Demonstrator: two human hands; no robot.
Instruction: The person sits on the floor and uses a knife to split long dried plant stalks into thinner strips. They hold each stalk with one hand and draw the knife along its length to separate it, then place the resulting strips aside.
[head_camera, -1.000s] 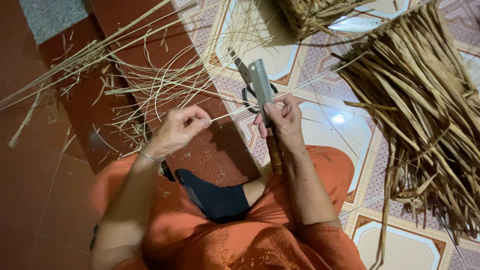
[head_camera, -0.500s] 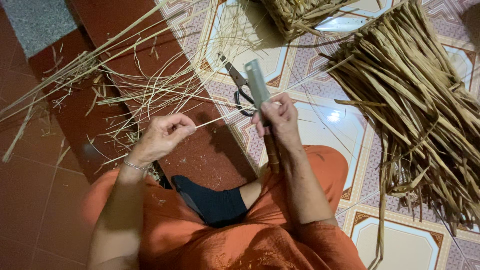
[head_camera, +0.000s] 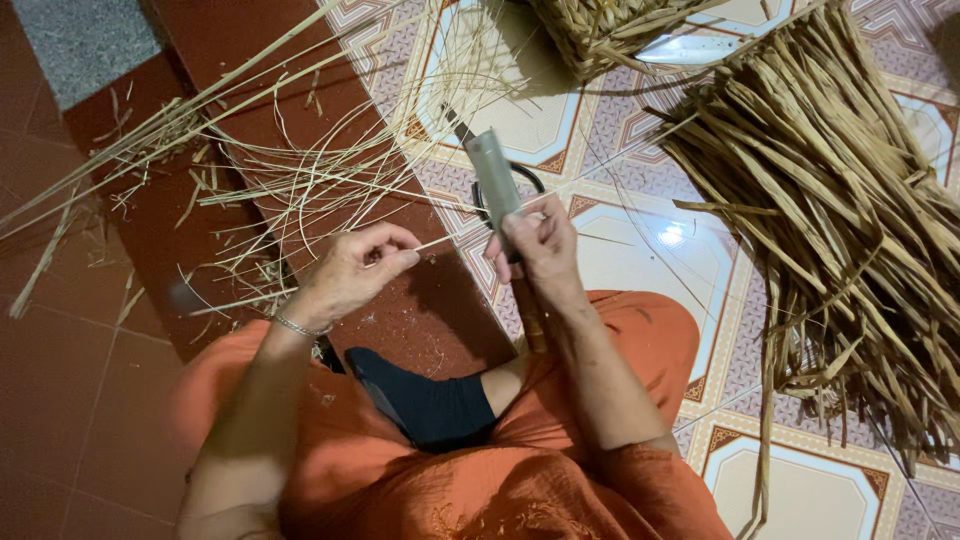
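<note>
Between both hands runs a thin strip (head_camera: 440, 241): left hand (head_camera: 350, 272) pinches it, right hand (head_camera: 540, 245) grips a knife (head_camera: 495, 180). Left of them lie shavings (head_camera: 290, 180), already split; right, a large pile (head_camera: 830, 200) seems unworked.

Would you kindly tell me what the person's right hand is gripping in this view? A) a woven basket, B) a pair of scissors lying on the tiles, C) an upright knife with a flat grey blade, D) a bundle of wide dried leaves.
C: the right hand closes around an upright knife whose flat grey blade rises above the fingers, while the left hand pinches a thin straw strand leading to it.
</note>
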